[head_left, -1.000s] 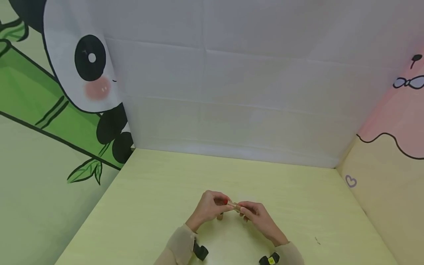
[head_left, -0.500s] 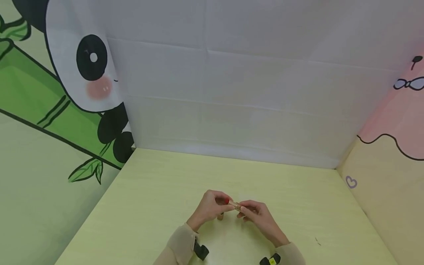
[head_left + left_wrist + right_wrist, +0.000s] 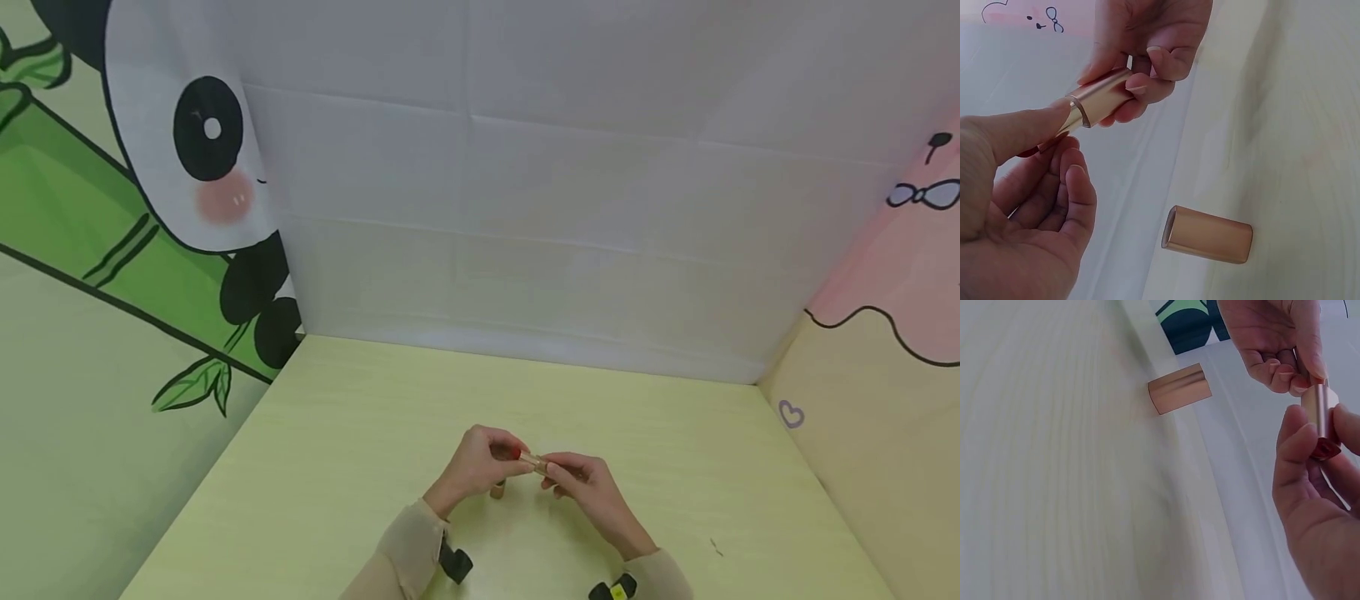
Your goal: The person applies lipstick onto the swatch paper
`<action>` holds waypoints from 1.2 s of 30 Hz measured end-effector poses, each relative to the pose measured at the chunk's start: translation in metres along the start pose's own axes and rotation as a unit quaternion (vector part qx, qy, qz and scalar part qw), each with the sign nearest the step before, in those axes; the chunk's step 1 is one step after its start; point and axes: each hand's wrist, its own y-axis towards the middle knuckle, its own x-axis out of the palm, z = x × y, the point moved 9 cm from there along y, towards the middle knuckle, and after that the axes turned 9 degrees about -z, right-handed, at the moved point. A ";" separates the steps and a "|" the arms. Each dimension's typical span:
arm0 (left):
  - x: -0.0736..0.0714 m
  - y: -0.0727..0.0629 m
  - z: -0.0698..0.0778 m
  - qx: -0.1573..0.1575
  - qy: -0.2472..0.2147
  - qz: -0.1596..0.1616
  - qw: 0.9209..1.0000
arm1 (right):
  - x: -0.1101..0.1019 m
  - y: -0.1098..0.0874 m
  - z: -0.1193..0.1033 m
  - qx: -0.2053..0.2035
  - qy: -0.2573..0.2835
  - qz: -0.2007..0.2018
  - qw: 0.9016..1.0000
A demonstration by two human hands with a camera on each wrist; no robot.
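A gold lipstick [image 3: 534,463] with a red tip is held above the table between both hands. My left hand [image 3: 474,465] pinches its narrow inner tube near the red end, thumb on one side and fingers on the other. My right hand [image 3: 594,493] grips the wider gold base [image 3: 1105,95] between thumb and fingers. In the left wrist view, the red tip is mostly hidden behind the left thumb. The lipstick's gold cap [image 3: 1211,235] lies on its side on the table, apart from both hands, its hollow end visible.
A pale yellow table [image 3: 375,408] runs back to a white sheet [image 3: 555,250]. Printed walls stand at both sides, with a panda [image 3: 187,192] on the left. A small dark mark [image 3: 716,547] shows on the table at the right.
Both hands keep their hold on the lipstick and stay almost in place. Only a very slight shift of the hands and of the view shows.
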 end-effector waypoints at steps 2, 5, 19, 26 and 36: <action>0.000 0.000 0.001 0.000 0.002 0.000 1.000 | 0.001 0.000 0.000 0.006 0.003 0.000 1.000; 0.000 0.000 0.000 -0.001 0.001 -0.003 1.000 | 0.002 0.001 0.002 0.010 0.012 -0.006 1.000; 0.002 0.009 -0.004 -0.023 0.028 -0.018 0.999 | -0.007 -0.001 -0.009 -0.009 -0.040 -0.009 0.999; 0.005 0.019 -0.007 -0.045 0.058 -0.036 0.997 | -0.031 -0.004 -0.013 0.001 -0.129 0.022 0.991; 0.010 0.035 -0.031 -0.104 0.110 -0.082 0.985 | -0.063 -0.018 -0.017 0.010 -0.246 0.100 0.964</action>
